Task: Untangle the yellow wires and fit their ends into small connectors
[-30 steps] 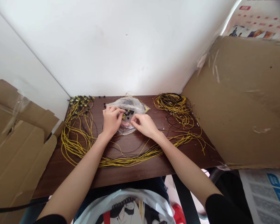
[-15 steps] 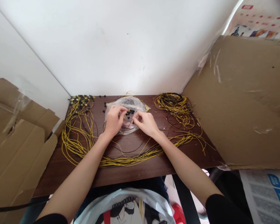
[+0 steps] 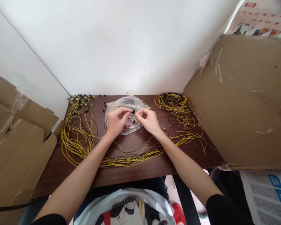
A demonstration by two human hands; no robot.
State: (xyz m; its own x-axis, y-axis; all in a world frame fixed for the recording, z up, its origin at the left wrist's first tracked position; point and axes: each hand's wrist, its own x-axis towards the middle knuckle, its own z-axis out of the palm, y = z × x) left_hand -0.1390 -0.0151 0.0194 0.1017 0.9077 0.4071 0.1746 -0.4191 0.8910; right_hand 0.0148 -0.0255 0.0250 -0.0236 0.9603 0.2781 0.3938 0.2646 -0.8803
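Note:
Over a clear plastic bag (image 3: 114,105) of small dark parts, my two hands are close together. My left hand (image 3: 118,122) pinches a small black part (image 3: 133,112) between thumb and fingertips. My right hand (image 3: 149,121) is also closed in a pinch, its fingertips just right of that part; what it holds is too small to make out. Thin yellow and black wires (image 3: 131,162) curve across the table below the hands. At their left end is a cluster of black and yellow connectors (image 3: 81,101).
A coiled bundle of yellow and black wire (image 3: 175,107) lies at the table's back right. Cardboard (image 3: 248,103) stands to the right and more cardboard (image 3: 18,156) to the left. A white wall (image 3: 128,56) rises behind the brown table (image 3: 131,175).
My left hand has moved slightly right, its fingertips now at a black part near my right fingertips. The gap between the hands has narrowed.

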